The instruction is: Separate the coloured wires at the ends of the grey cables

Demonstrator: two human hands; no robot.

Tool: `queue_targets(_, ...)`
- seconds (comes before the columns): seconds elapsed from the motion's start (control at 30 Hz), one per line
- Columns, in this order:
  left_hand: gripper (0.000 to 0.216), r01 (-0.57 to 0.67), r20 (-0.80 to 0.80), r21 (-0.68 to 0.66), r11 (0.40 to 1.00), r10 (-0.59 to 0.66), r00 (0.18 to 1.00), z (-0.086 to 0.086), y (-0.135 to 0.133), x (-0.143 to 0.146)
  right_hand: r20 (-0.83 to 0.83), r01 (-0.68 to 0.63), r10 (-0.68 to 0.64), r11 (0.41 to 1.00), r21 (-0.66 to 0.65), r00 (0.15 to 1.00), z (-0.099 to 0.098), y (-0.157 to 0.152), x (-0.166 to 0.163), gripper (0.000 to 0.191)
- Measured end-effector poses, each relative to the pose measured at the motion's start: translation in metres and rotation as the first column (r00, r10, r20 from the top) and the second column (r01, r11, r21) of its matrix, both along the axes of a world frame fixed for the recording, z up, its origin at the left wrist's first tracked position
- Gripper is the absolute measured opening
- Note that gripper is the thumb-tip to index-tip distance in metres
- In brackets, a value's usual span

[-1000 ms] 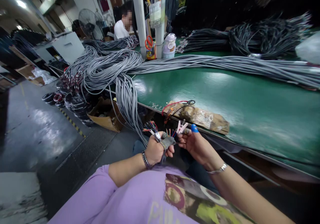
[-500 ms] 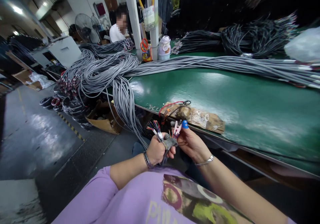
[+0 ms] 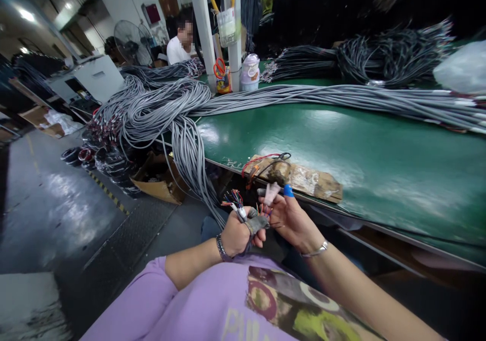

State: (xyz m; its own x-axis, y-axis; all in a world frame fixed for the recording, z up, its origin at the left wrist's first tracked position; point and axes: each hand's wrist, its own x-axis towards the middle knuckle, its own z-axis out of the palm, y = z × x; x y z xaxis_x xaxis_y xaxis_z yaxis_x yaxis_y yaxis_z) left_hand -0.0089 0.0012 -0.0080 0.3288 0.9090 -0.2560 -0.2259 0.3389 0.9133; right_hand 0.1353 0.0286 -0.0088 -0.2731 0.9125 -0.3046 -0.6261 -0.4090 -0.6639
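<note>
Bench point(image 3: 341, 143): green, heaped with grey cables point(image 3: 182, 108).
Cable end point(image 3: 237, 206): over the lap; light, limp, thin coloured wires; best held by the sheath.
Left hand point(image 3: 237, 234): grip closed round cable end.
Right hand point(image 3: 290, 219): pinching a small clip point(image 3: 270, 193).

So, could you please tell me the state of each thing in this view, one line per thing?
left hand: closed around a grey cable end, coloured wires fanned out above the fist.
right hand: holding a small pinkish clip, blurred; blue cover on one fingertip.
grey cable bundle: draped over the table edge.
green table: glossy.
orange-handled scissors: standing in a holder.
</note>
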Motion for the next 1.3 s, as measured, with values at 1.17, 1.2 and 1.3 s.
queue_targets(1.17,0.046,-0.110,-0.124,0.053,0.992,0.116,0.985,0.003,-0.001,-0.007,0.407,0.042,-0.096,0.989,0.139,0.908,0.000,-0.026,-0.003,0.033)
queue_targets(1.2,0.045,-0.106,-0.119,0.053,0.993,0.112,0.987,0.004,0.000,-0.007,0.375,0.055,-0.096,0.991,0.119,0.922,-0.001,-0.027,-0.003,0.033)
queue_targets(1.3,0.044,-0.080,-0.084,0.045,0.996,0.084,0.993,0.007,0.003,-0.011,0.235,0.017,-0.031,0.998,0.064,0.971,0.000,-0.024,0.001,0.026)
